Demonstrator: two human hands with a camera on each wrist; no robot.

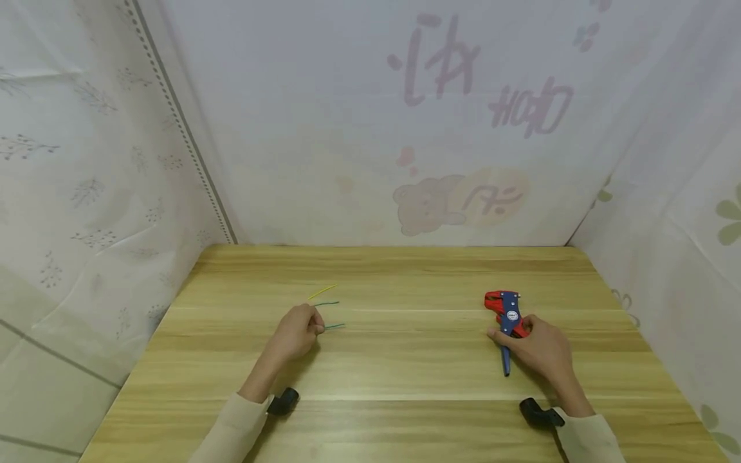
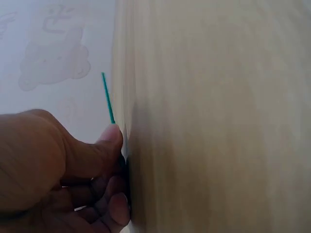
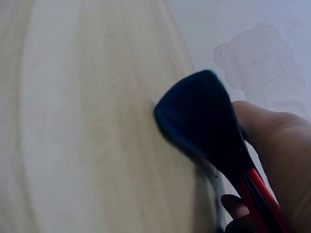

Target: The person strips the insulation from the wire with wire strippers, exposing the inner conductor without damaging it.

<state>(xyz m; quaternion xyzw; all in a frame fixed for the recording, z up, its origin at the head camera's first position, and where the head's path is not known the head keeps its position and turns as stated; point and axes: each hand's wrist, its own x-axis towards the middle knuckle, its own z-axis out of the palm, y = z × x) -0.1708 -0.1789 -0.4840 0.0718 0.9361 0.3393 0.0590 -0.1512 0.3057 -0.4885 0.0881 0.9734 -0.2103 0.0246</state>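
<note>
At the left of the table, my left hand (image 1: 294,331) pinches a short green wire (image 1: 335,326) between thumb and fingers. In the left wrist view the free end of this wire (image 2: 108,97) sticks out past the thumb. Just beyond the hand lie a second green wire (image 1: 327,303) and a yellow wire (image 1: 322,292). My right hand (image 1: 544,347) grips a blue and red wire stripper (image 1: 512,316) on the right side, its head pointing away from me. The right wrist view shows the blue handle end (image 3: 199,116) up close, with the thumb beside it.
The wood-grain table (image 1: 405,366) ends at a pale printed cloth (image 1: 324,128) at the back, with more cloth hanging at both sides. Black wrist-worn devices sit at the left cuff (image 1: 283,402) and the right cuff (image 1: 540,413).
</note>
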